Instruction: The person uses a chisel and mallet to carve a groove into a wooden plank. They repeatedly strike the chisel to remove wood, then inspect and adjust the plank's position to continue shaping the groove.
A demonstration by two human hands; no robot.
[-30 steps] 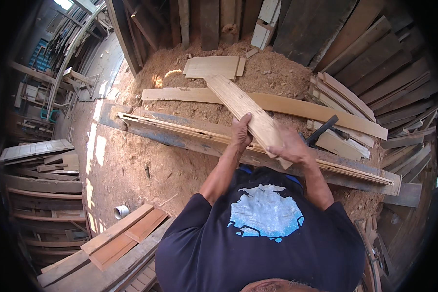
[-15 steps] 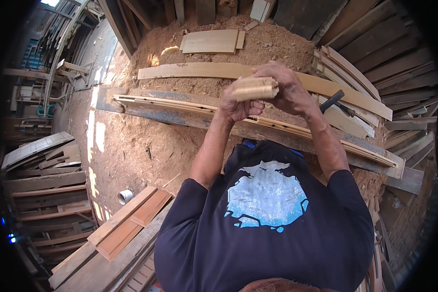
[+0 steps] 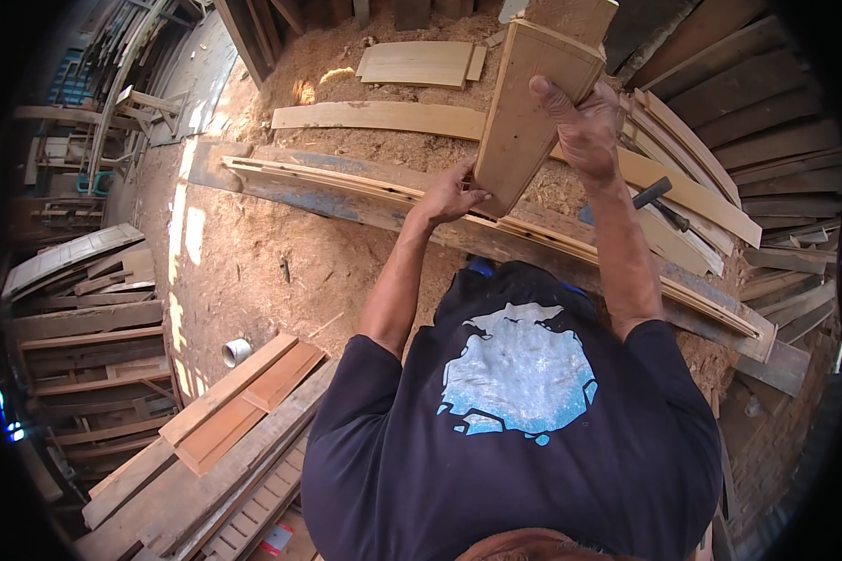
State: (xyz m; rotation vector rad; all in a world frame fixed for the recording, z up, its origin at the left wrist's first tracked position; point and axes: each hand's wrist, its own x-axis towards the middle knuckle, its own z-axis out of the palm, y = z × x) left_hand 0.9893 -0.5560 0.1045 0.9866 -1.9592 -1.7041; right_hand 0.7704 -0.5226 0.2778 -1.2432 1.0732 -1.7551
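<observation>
A pale wooden panel [image 3: 526, 117], narrow and edged like a framed board, is held up at a tilt over the plank bench [image 3: 295, 200]. My right hand [image 3: 587, 129] grips its right edge, thumb pressed on the face. At the panel's lower left corner, my left hand [image 3: 451, 198] has its fingers closed on the edge, partly hidden behind the wood. A long, thin grooved wooden piece [image 3: 346, 193] lies along the bench, and the panel's lower end is close above it; whether they touch I cannot tell. A hammer [image 3: 652, 194] rests just right of my right forearm.
Beyond the bench, a long curved board [image 3: 384, 117] and short boards [image 3: 419, 62] lie on sawdust. More curved pieces [image 3: 688, 150] are at the right. Stacked timber [image 3: 234, 411] is at the lower left, beside a white cylindrical container [image 3: 237, 352].
The panel has swung from end-on to standing tilted, its face now showing. My right hand has moved right along its edge; my left hand is now at its lower corner.
</observation>
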